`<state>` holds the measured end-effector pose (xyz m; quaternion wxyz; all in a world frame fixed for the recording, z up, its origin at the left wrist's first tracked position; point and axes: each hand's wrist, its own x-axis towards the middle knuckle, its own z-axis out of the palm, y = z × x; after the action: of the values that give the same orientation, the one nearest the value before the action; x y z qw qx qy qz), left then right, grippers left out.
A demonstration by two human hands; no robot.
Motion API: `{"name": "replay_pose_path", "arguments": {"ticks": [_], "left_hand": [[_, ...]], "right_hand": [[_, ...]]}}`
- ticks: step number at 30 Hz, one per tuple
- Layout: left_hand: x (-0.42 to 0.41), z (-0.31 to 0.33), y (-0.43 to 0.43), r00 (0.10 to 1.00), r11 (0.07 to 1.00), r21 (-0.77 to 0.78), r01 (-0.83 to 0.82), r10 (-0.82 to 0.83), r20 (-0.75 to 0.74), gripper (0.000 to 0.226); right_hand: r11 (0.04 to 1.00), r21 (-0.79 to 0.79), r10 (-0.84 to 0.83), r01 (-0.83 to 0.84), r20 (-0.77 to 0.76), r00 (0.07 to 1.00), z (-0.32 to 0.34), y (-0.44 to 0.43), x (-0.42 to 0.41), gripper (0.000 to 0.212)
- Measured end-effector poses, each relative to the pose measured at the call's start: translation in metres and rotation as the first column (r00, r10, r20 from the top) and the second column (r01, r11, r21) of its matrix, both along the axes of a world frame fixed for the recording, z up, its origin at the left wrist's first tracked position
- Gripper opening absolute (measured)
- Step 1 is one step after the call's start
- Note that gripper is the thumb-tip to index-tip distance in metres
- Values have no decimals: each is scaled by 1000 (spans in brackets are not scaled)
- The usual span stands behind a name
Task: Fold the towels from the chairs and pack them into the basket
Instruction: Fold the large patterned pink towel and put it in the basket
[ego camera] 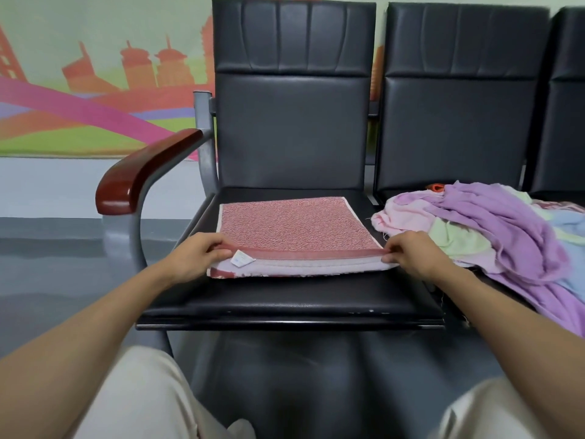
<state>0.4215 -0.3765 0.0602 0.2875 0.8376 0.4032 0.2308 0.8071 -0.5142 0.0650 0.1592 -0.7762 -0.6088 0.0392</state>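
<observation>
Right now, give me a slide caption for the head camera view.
Left hand and right hand pinch the near corners of a red towel on a chair seat, pastel towels heaped alongside.

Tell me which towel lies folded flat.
The red towel on the armrest-side chair seat; the heap of pastel towels beside it lies crumpled.

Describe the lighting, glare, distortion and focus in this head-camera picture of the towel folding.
Head view: soft, even indoor light; a bright glare patch on the wooden armrest and faint sheen on the black chair back; wide-angle distortion tilts the neighbouring chair and stretches the forearms; the red towel, left hand and right hand look sharp.
</observation>
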Motion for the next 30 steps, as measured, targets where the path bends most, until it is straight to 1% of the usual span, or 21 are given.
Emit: {"name": "replay_pose_path", "arguments": {"ticks": [1, 3, 5, 8, 10, 13, 17, 19, 21, 23, 25, 27, 28, 30], "left_hand": [[1, 2, -1, 1000, 1000, 24, -17, 18, -6, 26], [1, 7, -5, 998, 996, 67, -59, 59, -4, 27], [2, 10, -8, 994, 986, 120, -113, 112, 15, 27], [3, 12, -12, 985, 970, 168, -175, 174, 22, 27], [4, 12, -14, 984, 970, 168, -177, 177, 15, 24], [5, 10, -12, 987, 976, 146, -163, 161, 24, 20], [1, 6, -12, 994, 992, 90, -85, 90, -59, 18], [-2, 7, -15, 995, 994, 79, -80, 85, -54, 22], [-5, 10, -18, 995, 994, 65, -93, 95, -30, 20], [-7, 14, -21, 994, 992, 63, -107, 109, -14, 16], [-8, 16, -23, 992, 989, 73, -130, 129, 6, 13], [-9, 19, -23, 987, 982, 107, -159, 158, 18, 11], [-8, 20, -22, 985, 978, 116, -173, 170, 33, 12], [-4, 20, -20, 973, 975, 73, -210, 200, 118, 15]], "right_hand": [[1000, 12, -14, 14, -13, 1000, 2, 0, -1, 5], [999, 34, -21, 23, -49, 999, 6, -1, -4, 12], [999, 50, -2, 7, -94, 996, 8, -3, -6, 16], [999, 25, 35, -32, -104, 994, 6, -7, -7, 11], [999, 24, 26, -23, -98, 995, 6, -10, -6, 11], [998, 42, -44, 49, -123, 991, 10, -13, -6, 12], [996, 40, -73, 80, -146, 987, 13, -12, -9, 20], [997, 17, -67, 71, -185, 980, 12, -14, -9, 27], [1000, -5, 0, -1, -236, 972, 13, -19, -7, 30], [993, -9, 105, -115, -343, 934, 17, -26, -5, 30], [985, 4, 157, -172, -432, 888, 22, -33, -6, 24], [988, 29, 145, -151, -505, 851, 28, -37, -9, 15], [991, 41, 128, -128, -567, 813, 31, -38, -12, 12], [994, 57, 104, -88, -646, 756, 34, -39, -18, 10]]}}
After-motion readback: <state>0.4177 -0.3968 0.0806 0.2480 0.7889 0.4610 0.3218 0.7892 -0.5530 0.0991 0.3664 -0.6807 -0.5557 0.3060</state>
